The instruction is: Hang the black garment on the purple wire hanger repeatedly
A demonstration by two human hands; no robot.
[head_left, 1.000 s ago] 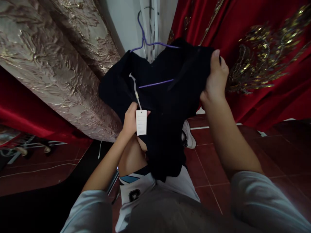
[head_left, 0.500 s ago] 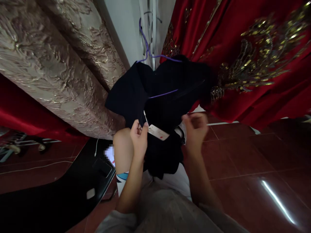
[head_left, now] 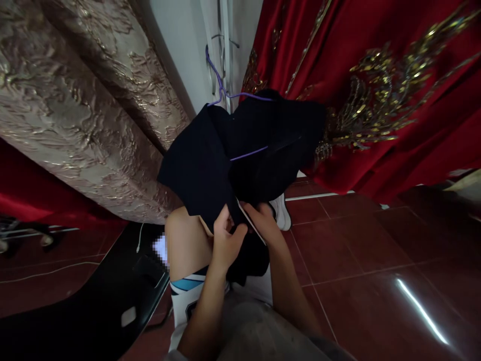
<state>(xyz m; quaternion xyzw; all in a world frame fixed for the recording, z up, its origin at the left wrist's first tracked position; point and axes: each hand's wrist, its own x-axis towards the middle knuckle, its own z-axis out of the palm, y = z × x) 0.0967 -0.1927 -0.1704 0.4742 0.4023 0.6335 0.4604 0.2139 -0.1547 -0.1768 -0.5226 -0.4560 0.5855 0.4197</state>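
Tag (head_left: 251, 224) edge-on; fingers (head_left: 230, 231) half-buried in garment (head_left: 210, 165).

No text, brand or number could be read anywhere. The white tag (head_left: 251, 226) on the dark garment (head_left: 240, 160) showed only its thin edge, at 12 o'clock from the two hands, so nothing on it was legible. At 7 o'clock from the hands, a dark mark on the white shorts (head_left: 184, 306) was cut off and unreadable.

Navy garment (head_left: 210, 165), purple hanger (head_left: 248, 153), red/gold drape (head_left: 376, 100).
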